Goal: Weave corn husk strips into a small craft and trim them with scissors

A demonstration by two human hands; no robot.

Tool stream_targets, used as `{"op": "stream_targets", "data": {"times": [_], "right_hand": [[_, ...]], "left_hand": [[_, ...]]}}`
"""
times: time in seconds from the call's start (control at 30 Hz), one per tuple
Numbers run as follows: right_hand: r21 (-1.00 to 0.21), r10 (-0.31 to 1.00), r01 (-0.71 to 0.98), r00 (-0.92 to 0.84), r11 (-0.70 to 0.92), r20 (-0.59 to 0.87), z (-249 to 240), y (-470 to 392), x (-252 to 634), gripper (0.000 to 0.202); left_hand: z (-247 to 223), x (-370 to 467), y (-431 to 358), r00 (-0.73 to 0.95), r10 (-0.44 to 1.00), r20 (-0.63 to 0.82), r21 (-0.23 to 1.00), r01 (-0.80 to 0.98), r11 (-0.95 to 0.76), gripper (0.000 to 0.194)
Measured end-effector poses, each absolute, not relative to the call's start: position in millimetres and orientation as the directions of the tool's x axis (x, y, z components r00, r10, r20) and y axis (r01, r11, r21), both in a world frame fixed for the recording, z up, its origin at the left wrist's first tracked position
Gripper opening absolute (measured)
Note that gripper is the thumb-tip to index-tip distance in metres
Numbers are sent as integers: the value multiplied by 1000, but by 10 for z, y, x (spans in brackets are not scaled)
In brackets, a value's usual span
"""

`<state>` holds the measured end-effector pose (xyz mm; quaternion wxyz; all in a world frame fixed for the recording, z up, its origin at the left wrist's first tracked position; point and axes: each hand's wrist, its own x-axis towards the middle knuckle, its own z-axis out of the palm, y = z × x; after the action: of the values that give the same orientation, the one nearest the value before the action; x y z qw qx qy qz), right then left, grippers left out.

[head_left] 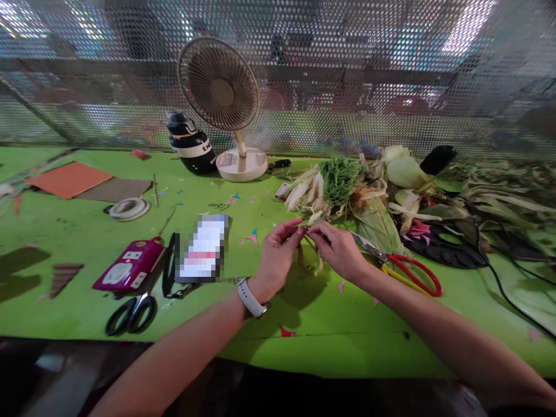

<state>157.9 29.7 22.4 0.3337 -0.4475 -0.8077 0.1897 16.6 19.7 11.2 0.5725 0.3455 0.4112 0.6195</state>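
Over the green tabletop, my left hand point(280, 255) and my right hand point(341, 249) meet fingertip to fingertip. Both are closed in a pinch on a thin strip of dried husk point(319, 265), whose ends dangle below the fingers. A white-strapped watch point(252, 298) is on my left wrist. Just beyond the fingertips lie a bundle of pale husks point(304, 188) and a bunch of green string-like strands point(341, 179). Scissors with red and yellow handles point(417, 273) rest beside my right forearm, their blades pointing toward the husk pile. The exact pinch point is partly hidden by the fingers.
A white fan point(223, 87) and black bottle point(189, 145) stand against the perforated metal screen. To the left lie a phone point(202, 249), purple pouch point(130, 263), black-handled scissors point(132, 314), tape rolls point(129, 209) and orange sheet point(69, 179). A black cable point(499, 284) crosses the right side.
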Motion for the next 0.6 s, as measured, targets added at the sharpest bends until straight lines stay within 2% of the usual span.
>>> {"op": "stream_targets", "data": {"times": [0.13,0.27,0.43,0.6], "right_hand": [[-569,855,638,-379,518,353,225,336,1614,14],[-549,862,666,-423,505,280,236,355,1645,12],[-540,845,660,-486,522,223,255,339,1633,12],[-447,861,758,-505,476,60,224,336,1595,16]], "left_hand": [[159,152,199,-63,988,-142,893,-438,100,28],[259,71,162,12,975,-224,902,-375,212,23],[273,-65,91,51,970,-236,953,-185,241,24],[49,-81,99,51,976,-212,977,-18,213,21]]}}
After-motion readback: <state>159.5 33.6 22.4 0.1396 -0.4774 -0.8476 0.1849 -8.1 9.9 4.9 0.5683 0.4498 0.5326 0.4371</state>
